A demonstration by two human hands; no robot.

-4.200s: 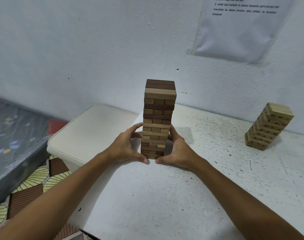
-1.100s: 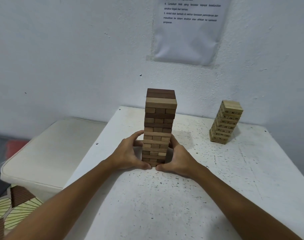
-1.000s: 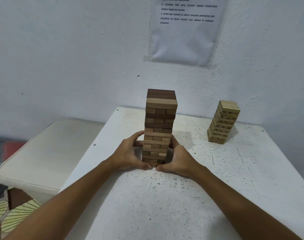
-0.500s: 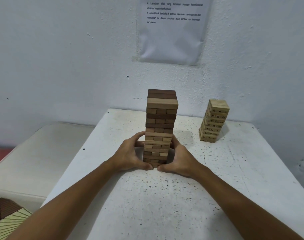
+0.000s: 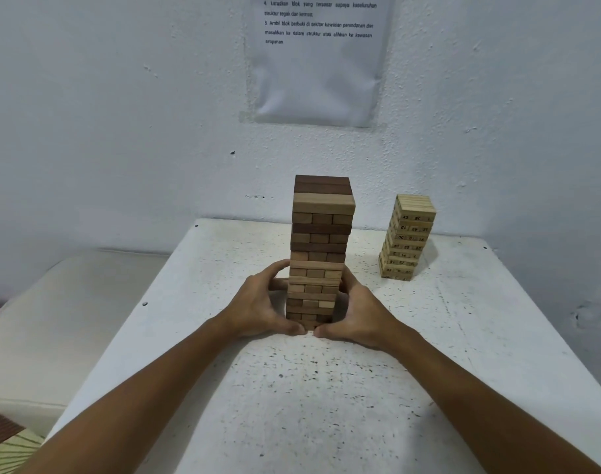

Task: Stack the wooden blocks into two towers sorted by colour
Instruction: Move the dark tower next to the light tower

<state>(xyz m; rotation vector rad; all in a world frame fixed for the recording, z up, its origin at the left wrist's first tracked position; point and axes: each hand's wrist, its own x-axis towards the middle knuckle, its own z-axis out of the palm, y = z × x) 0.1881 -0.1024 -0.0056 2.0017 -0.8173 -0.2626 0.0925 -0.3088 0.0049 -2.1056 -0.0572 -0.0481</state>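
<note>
A tall tower of brown wooden blocks point(image 5: 321, 234), mixing dark and lighter layers, stands upright in the middle of the white speckled table point(image 5: 326, 388). My left hand point(image 5: 259, 307) grips its lower left side, thumb at the base and fingers curled round the back. My right hand point(image 5: 358, 311) grips the lower right side the same way, and the two thumbs almost meet in front of the bottom layer. A shorter tower of pale numbered blocks point(image 5: 408, 237) stands at the back right near the wall, leaning slightly.
A white wall rises directly behind the table, with a printed paper sheet point(image 5: 319, 59) fixed above the tall tower. To the left, lower than the table, lies a cream lidded container point(image 5: 70, 319). Patterned floor point(image 5: 8, 446) shows at the bottom left.
Both hands keep the same hold on the tall tower's base. The view has swung to the left, so the pale tower and the paper sheet now sit nearer the centre.
</note>
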